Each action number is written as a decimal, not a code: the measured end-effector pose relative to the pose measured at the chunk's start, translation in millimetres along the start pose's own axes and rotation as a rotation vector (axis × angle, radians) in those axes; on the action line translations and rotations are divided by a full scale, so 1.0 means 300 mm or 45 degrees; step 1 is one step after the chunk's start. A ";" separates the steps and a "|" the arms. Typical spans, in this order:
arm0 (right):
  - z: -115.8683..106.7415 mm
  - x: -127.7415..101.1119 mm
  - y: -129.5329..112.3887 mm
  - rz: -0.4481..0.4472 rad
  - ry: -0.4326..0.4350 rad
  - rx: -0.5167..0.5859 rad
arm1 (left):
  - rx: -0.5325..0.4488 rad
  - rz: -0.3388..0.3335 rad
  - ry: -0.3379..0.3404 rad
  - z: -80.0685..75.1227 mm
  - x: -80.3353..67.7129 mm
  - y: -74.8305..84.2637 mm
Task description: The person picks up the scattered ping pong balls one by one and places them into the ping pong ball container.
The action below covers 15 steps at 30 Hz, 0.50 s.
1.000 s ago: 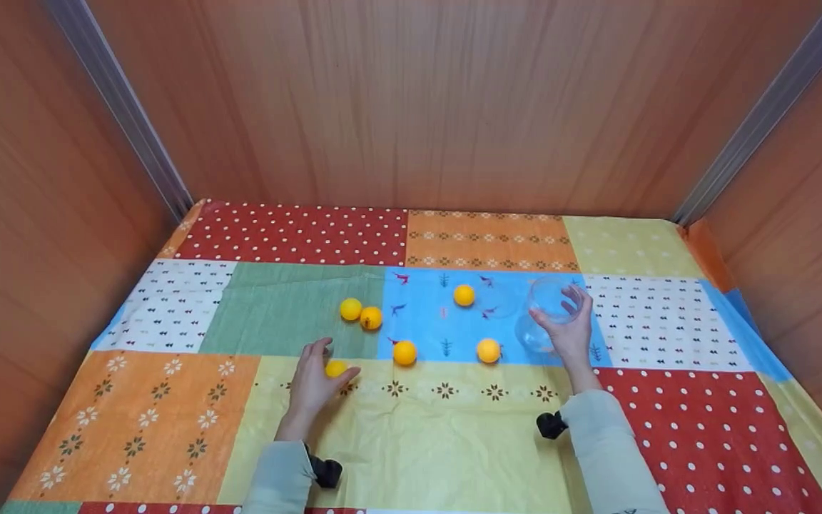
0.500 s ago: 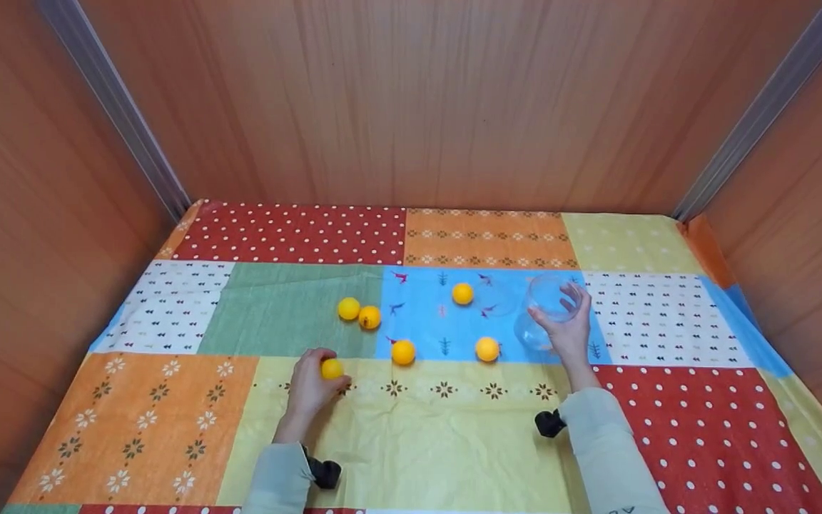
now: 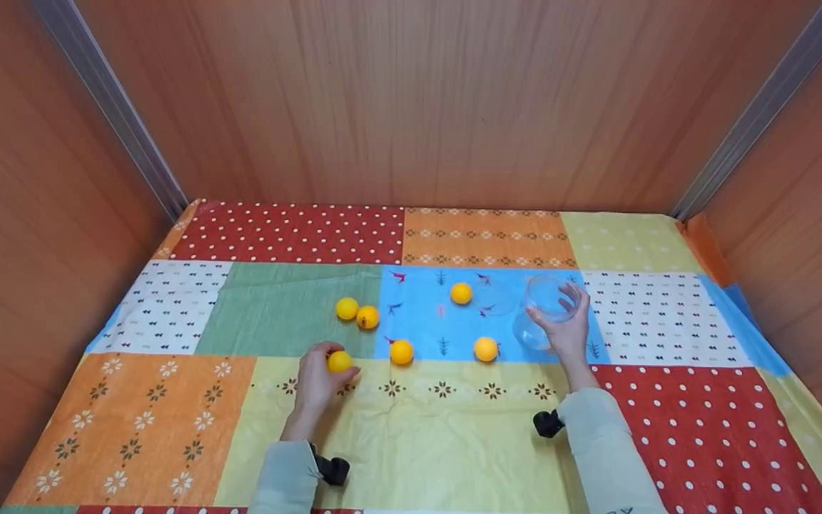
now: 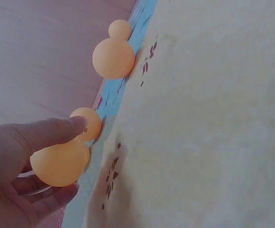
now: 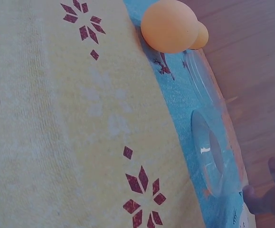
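Observation:
My left hand [image 3: 318, 378] pinches an orange ball [image 3: 340, 361] between thumb and fingers, lifted just off the patchwork cloth [image 3: 411, 442]; the left wrist view shows that ball [image 4: 60, 161] close up in the fingers. My right hand [image 3: 566, 325] grips the rim of a clear glass bowl [image 3: 545, 307] tilted on the blue patch. The bowl's base [image 5: 211, 156] shows in the right wrist view. Loose orange balls lie between the hands: one [image 3: 401, 352] near the left hand, another [image 3: 486, 349] beside the bowl, a third [image 3: 461, 293] farther back, and a touching pair [image 3: 357, 313].
Wooden walls [image 3: 411, 100] enclose the table on three sides, with metal strips [image 3: 108, 107] in the corners. Black wrist-camera mounts [image 3: 546, 423] sit on both sleeves.
My left hand closed its fingers round the ball near the yellow patch and raised it slightly forward. The right hand and bowl stayed put.

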State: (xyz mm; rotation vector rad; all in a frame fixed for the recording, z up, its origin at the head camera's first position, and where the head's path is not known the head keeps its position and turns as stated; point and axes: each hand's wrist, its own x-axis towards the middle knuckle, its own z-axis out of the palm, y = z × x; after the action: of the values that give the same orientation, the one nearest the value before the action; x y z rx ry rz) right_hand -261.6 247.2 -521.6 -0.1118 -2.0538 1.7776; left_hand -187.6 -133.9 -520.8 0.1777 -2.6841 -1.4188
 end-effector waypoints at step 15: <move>-0.002 0.004 -0.007 0.058 -0.016 0.018 | -0.162 0.236 0.165 0.101 0.029 0.105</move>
State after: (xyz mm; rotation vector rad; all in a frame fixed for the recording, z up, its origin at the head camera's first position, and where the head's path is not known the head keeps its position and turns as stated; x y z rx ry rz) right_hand -262.0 247.8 -519.1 -0.1444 -2.0624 1.8242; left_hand -202.3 -92.8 -511.6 0.0090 -2.4280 -1.4609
